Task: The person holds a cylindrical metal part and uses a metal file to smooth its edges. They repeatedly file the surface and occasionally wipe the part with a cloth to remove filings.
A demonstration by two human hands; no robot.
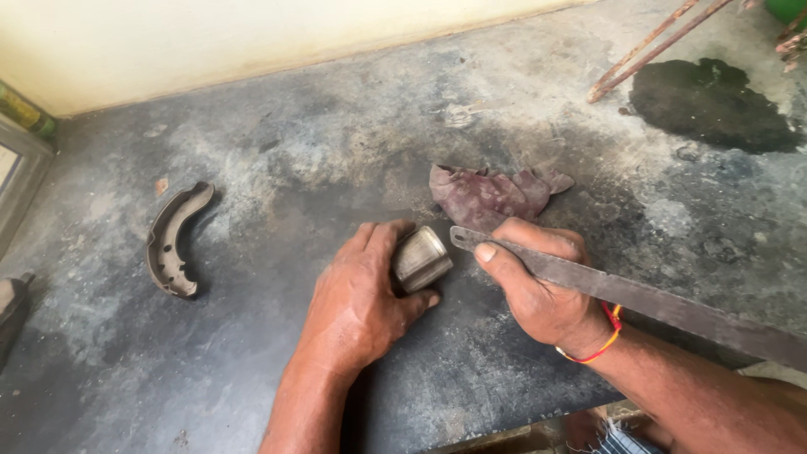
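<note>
Brake shoe (420, 258), a curved grey metal piece, sits near the middle of the dark, stained concrete slab (252, 353), a bit closer to the front edge. The left hand (357, 303) is wrapped around it. The fingers curl over the top and the thumb presses from below, so only the rounded end of the piece sticks out on the right side of the hand.

The right hand (538, 277) is just beside it, closed tight around a long flat metal file (639, 298). The thumb lies along the top of the file. The short end of the file pokes out past the thumb and sits right next to the held piece; I cannot tell if they touch. The long end runs off toward the right front corner of the slab. A red and yellow thread (607, 336) is tied around the right wrist.

A crumpled dark red rag (487, 195) lies on the slab just behind both hands. A second brake shoe (174, 240) lies by itself well apart, near the left edge. A dark wet patch (710, 102) marks the back right corner, and two thin rusty rods (651, 46) lean there next to it. A pale yellow wall (252, 34) runs along the back edge.
</note>
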